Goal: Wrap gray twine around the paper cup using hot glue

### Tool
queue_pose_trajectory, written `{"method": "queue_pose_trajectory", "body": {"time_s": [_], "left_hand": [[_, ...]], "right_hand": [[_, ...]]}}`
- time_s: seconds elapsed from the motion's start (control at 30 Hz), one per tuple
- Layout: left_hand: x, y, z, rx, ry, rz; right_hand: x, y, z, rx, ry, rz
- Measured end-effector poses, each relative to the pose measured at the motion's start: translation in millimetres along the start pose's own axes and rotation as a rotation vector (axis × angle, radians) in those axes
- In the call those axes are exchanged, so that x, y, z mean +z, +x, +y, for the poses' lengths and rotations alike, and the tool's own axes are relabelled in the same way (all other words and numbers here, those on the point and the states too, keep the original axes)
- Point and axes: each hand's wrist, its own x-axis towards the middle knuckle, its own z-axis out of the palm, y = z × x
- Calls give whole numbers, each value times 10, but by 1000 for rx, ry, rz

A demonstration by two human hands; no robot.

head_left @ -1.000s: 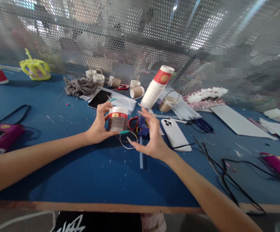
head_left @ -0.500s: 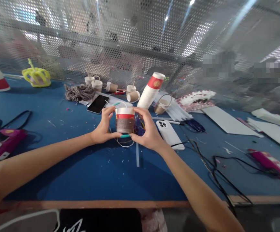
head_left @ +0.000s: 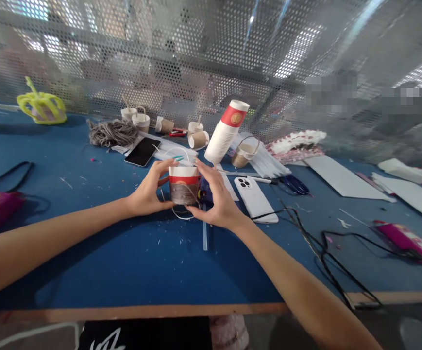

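Note:
A paper cup [head_left: 183,184] with a white rim, a red band and brown twine wound round its lower part is held upright over the blue table [head_left: 130,257]. My left hand [head_left: 148,193] wraps its left side and my right hand [head_left: 216,198] wraps its right side. Both hands are closed on the cup. A loose loop of twine [head_left: 180,215] hangs below it. A blue glue gun [head_left: 204,194] lies just behind my right hand, partly hidden.
A white phone [head_left: 255,199] lies right of my hands, a black phone [head_left: 142,151] behind them. A leaning stack of paper cups [head_left: 226,132], a heap of twine [head_left: 110,132], small wrapped cups, a yellow crown [head_left: 42,105], pink tools [head_left: 407,239] with black cables [head_left: 323,243] and a mesh wall surround the work.
My right hand, open beside the cup a second ago, has closed on its right side. The cup now sits a little lower between both hands.

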Motion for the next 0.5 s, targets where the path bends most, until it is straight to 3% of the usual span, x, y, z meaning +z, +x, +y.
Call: {"method": "queue_pose_trajectory", "body": {"time_s": [0.17,0.3,0.5], "left_hand": [[-38,15,21,82,179,-39],[-57,38,47,98,299,40],[-74,55,69,105,400,51]], "right_hand": [[39,-6,-60,-80,-33,70],[-5,-1,-163,-102,-46,173],[-44,-24,-195,-170,-38,119]]}}
